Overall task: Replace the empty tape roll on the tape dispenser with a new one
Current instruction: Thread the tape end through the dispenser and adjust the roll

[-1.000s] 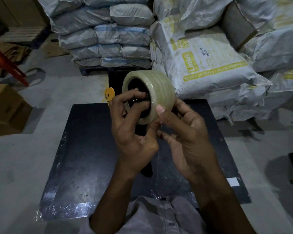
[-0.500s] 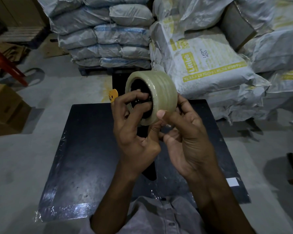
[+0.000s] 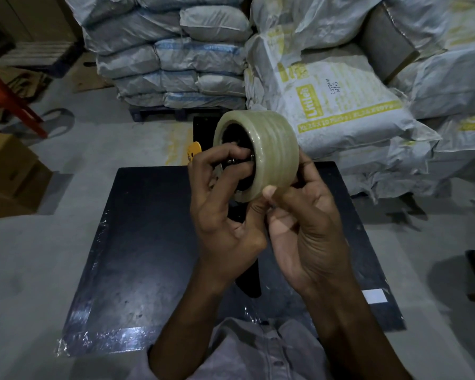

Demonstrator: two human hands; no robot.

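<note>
Both hands are holding the tape roll (image 3: 269,149) up above the black table (image 3: 148,242) as I am watching, and it is sitting over the hub of the tape dispenser (image 3: 248,281). The left hand (image 3: 222,215) is gripping the dispenser, with its fingers curling into the roll's dark core. The right hand (image 3: 305,226) is clasping the roll, with its thumb pressing the lower rim. Stacked sacks (image 3: 340,105) are filling the background.

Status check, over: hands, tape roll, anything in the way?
Left hand curled into tape roll core. Right hand grips roll's outer rim. Roll on black dispenser, held above table. Nothing in the way.
</note>
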